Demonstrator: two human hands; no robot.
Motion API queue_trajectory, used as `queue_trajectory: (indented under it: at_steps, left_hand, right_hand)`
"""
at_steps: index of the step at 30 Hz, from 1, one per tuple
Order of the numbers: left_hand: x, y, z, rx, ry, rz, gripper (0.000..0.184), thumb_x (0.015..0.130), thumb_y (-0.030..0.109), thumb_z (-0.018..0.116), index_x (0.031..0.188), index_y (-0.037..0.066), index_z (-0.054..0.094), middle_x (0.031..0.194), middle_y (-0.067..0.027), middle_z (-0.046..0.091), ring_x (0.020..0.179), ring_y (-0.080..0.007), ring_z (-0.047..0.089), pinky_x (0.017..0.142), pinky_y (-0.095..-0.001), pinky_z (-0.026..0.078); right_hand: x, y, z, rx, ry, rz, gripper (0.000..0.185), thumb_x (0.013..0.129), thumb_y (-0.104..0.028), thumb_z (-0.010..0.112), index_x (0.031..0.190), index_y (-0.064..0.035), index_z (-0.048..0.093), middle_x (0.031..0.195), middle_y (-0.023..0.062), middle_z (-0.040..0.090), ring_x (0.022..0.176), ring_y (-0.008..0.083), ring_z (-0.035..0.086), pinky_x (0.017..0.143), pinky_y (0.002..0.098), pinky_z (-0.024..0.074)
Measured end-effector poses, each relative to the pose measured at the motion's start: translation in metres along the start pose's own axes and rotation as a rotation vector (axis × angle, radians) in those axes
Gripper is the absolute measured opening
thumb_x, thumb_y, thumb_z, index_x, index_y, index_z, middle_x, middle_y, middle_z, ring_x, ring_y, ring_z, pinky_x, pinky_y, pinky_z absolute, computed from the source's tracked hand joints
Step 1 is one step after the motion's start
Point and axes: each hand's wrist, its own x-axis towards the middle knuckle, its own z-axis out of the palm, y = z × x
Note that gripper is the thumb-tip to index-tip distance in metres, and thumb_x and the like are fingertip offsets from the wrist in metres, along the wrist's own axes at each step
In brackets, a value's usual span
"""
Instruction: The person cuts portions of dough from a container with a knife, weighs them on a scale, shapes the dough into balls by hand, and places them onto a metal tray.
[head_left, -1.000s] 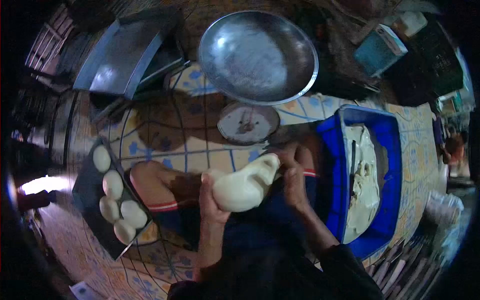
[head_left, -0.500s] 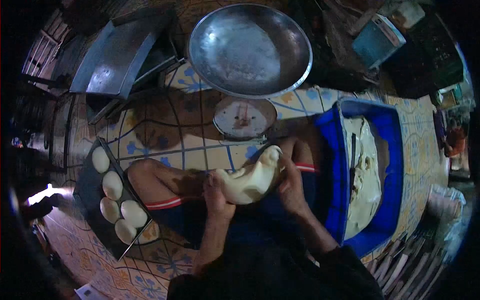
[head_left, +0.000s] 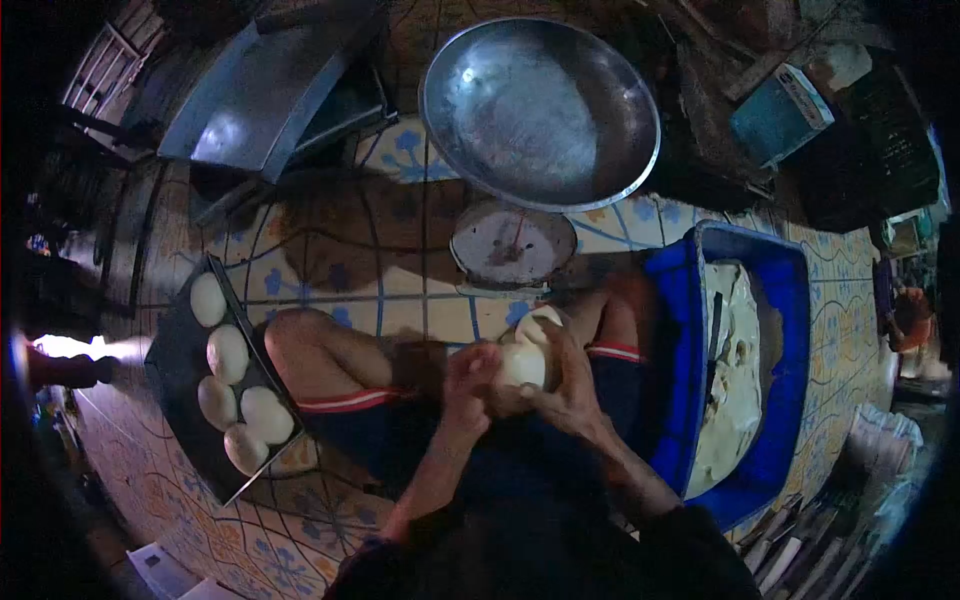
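Between my two hands, above my lap, is a lump of pale dough [head_left: 522,366], folded at its top. My left hand [head_left: 472,385] presses on its left side with curled fingers. My right hand [head_left: 568,385] wraps its right side, thumb below and fingers over the top. To my left a dark tray [head_left: 185,350] bears several round dough balls [head_left: 228,354]. On my right stands a blue plastic crate [head_left: 785,400] with a large mass of dough [head_left: 735,400] in it; a dark strip-like tool [head_left: 720,325] lies on that dough.
Ahead is a dial scale [head_left: 510,245] with a wide metal bowl [head_left: 540,110] on top. A metal chute-like piece [head_left: 235,100] stands at the far left, a blue box [head_left: 782,115] at the far right. Wooden sticks [head_left: 790,550] lie lower right. Another person [head_left: 910,318] shows at the right edge.
The dough has gone from a long stretched piece to a compact folded lump. My hands have come closer together. The whole view has shifted slightly.
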Motion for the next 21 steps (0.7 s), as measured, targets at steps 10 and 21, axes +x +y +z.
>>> queue_trajectory:
  at_steps: [10,21]
  left_hand:
    - [-0.008,0.002,-0.012,-0.289,-0.023,-0.126,0.047,0.089,0.041,0.062,0.116,0.003,0.052,0.108,-0.0093,0.058,0.105,-0.0226,0.056,0.091,-0.0377,0.048]
    - [0.003,0.013,-0.009,-0.485,-0.103,-0.233,0.044,0.094,0.04,0.054,0.118,0.002,0.053,0.117,-0.0143,0.056,0.111,-0.0275,0.054,0.1,-0.0422,0.042]
  right_hand:
    - [-0.014,-0.015,0.007,0.254,0.025,0.355,0.035,0.089,-0.032,0.062,0.101,0.0017,0.06,0.097,0.011,0.064,0.092,0.0153,0.06,0.084,0.0339,0.0467]
    - [-0.003,-0.03,0.015,0.104,0.057,0.594,0.021,0.081,-0.016,0.07,0.087,0.0012,0.059,0.087,0.0101,0.064,0.088,0.0158,0.062,0.078,0.0297,0.0492]
